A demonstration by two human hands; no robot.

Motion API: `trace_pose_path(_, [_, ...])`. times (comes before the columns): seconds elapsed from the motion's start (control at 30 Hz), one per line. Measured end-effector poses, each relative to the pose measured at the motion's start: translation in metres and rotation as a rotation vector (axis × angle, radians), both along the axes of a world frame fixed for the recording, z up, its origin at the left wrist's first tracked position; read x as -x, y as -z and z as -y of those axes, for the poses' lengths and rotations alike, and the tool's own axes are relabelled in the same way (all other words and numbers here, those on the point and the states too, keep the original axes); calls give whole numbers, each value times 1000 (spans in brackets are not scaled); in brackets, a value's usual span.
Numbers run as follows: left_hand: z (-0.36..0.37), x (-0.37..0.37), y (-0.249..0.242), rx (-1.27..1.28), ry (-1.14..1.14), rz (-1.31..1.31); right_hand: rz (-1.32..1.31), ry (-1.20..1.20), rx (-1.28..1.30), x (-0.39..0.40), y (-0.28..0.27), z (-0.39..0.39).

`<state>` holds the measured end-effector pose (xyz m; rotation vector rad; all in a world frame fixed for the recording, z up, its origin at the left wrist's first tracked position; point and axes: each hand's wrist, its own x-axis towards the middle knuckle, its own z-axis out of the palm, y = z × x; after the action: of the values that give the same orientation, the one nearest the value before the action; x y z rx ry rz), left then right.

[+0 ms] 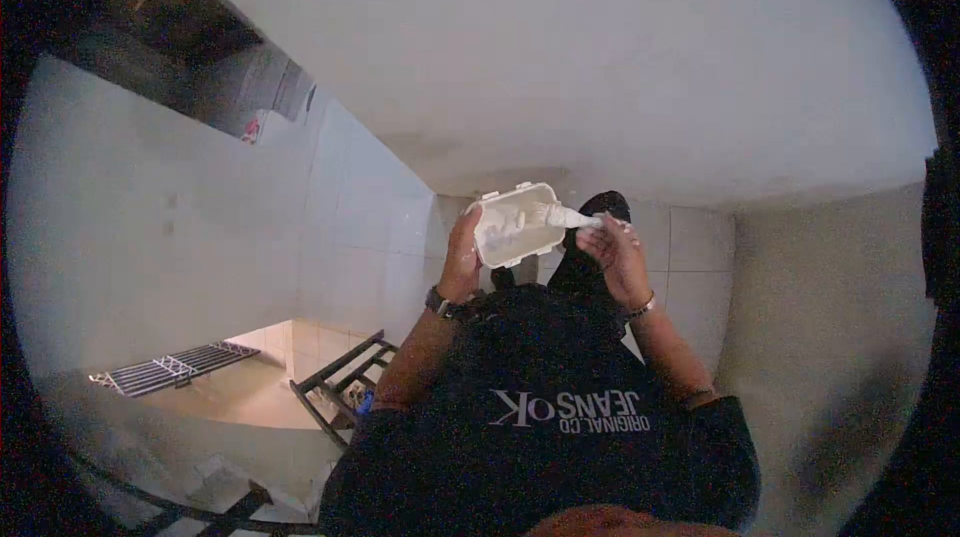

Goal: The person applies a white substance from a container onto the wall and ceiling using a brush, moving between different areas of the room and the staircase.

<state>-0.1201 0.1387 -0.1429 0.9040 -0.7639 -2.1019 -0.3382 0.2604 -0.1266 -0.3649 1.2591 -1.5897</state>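
dark t-shirt with white lettering fills foreground. left hand, fingers curled round white rectangular plastic tub, holds it chest-high by the wall. right hand pinches a white-coated brush dipping into tub.

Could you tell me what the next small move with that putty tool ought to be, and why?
Probably lift the white-coated tool out of the tray toward the wall. The right hand holds it with its tip at the tray's edge, the left hand steadies the tray, and white paste already clings to the tool.
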Motion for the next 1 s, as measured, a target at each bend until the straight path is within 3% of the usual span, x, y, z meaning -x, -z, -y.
trace_pose_path(0.07, [-3,2,4,-86,-19,-143,352,34,-11,3,17,-5])
trace_pose_path(0.17, [-3,5,17,-36,7,-120,427,145,35,12,24,-2])
trace_pose_path(0.3, [4,0,27,-86,72,-114,59,388,221,37,-24,33])
trace_pose_path(0.33, [3,-1,5,-86,86,-124,47,400,224,39,-60,39])
trace_pose_path(0.4, [0,1,-16,40,93,-133,-512,536,388,51,-88,54])
trace_pose_path(0.43, [-2,2,-21,42,97,-131,-510,540,389,61,-84,58])
trace_pose_path(0.5, [-4,3,-25,402,156,111,-1589,670,405,79,-78,66])
trace_pose_path(0.53, [-5,4,-24,522,170,195,-1586,673,406,87,-77,73])
trace_pose_path(0.63, [-4,4,-21,223,132,30,-1931,251,482,103,-76,91])
trace_pose_path(0.67, [-4,4,-20,267,158,101,-1914,162,345,100,-65,95])
trace_pose_path(0.73, [-6,6,-31,311,179,168,-1909,57,336,103,-48,97])
trace_pose_path(0.8, [-10,10,-42,168,97,106,-1918,-147,234,104,-44,96])
trace_pose_path(0.93, [-12,11,-41,102,-6,-5,-1921,-245,269,116,-72,89])
trace_pose_path(1.0, [-11,7,-39,148,42,60,-2027,-225,417,138,-106,93])
